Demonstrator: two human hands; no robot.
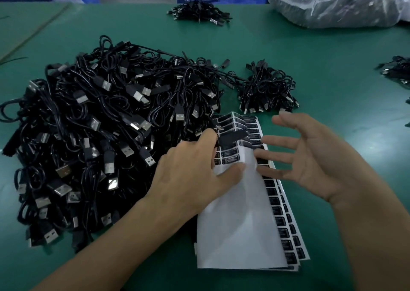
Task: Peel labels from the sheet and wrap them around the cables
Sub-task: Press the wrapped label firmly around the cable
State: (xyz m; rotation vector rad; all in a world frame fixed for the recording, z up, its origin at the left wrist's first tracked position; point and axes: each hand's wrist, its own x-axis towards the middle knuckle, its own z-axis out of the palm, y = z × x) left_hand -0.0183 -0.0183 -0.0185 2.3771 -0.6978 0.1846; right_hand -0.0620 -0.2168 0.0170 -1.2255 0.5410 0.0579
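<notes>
Hands over the label sheet (241, 230) on a green worktop (332, 73).
The left hand (193, 173) pinches the sheet's curled white top page, while the right hand (310, 155) hangs just right of the sheet, fingers spread open. A big pile of black cables (99, 124) crowds the sheet's left edge. A small bundle (267, 88) lies behind the sheet, and a plastic bag (337, 2) sits far behind.

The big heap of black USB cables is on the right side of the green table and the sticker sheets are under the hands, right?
Not quite. The head view shows the big heap of black USB cables on the left side of the green table. The black-and-white sticker sheets do lie under the hands: left hand pressing them, right hand open above.
</notes>
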